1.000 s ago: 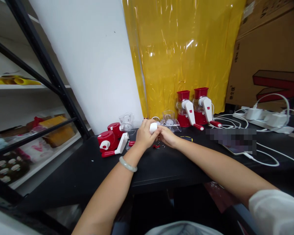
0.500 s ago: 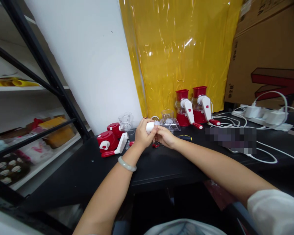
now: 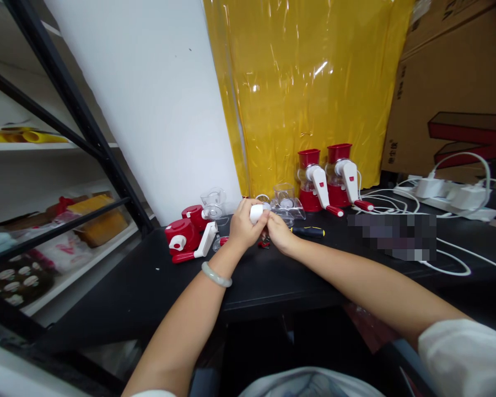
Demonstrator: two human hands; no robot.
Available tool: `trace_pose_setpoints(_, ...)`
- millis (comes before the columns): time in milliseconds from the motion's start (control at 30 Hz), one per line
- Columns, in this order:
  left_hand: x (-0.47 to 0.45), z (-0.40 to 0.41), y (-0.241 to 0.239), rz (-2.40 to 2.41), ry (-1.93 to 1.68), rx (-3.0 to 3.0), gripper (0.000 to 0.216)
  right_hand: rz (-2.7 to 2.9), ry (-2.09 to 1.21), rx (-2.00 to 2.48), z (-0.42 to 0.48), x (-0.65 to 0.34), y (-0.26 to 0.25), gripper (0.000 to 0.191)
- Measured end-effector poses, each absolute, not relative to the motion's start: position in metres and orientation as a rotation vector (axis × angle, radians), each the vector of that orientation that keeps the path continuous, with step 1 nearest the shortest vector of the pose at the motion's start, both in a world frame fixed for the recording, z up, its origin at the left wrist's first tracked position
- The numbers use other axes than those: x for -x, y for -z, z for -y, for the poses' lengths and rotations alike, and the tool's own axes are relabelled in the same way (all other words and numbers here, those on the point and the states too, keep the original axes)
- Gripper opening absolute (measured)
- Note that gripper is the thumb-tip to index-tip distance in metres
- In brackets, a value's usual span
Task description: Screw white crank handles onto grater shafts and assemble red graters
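My left hand (image 3: 240, 227) is closed around a small white plastic part (image 3: 256, 213), held just above the black table (image 3: 149, 286). My right hand (image 3: 280, 231) is pinched against that same part from the right; what its fingertips hold is hidden. A pale bangle (image 3: 216, 274) circles my left wrist. Small red bits (image 3: 264, 243) lie on the table under my hands. A screwdriver with a yellow and black handle (image 3: 310, 232) lies just right of my right hand.
Two assembled red and white hand-crank devices (image 3: 328, 179) stand by the yellow plastic sheet (image 3: 306, 82). Two more red units (image 3: 188, 237) and clear cups (image 3: 214, 203) lie left. White cables and a power strip (image 3: 446, 198) spread right. Metal shelving (image 3: 66, 121) stands left.
Both hands stay together on the white part, shifting only slightly. The view has wobbled a little; the screwdriver handle shows more fully now.
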State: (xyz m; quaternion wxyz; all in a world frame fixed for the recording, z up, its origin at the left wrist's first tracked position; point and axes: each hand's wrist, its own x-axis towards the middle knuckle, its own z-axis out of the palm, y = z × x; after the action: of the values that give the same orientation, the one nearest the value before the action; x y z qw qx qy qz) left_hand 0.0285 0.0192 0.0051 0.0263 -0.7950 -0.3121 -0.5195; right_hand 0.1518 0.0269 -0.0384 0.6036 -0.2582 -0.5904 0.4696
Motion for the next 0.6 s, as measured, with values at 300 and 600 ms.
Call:
trace_pose_setpoints(300,-0.027,-0.027,-0.004,0.912,1.664,2.406,0.024,1.259,-1.212,0.577,-0.020,-0.145,0.028,0.046)
trace_pose_setpoints(600,-0.028,-0.031,-0.006,0.776,1.762,2.349,0.026,1.134,-1.151,0.570,-0.012,-0.136,0.023,0.027)
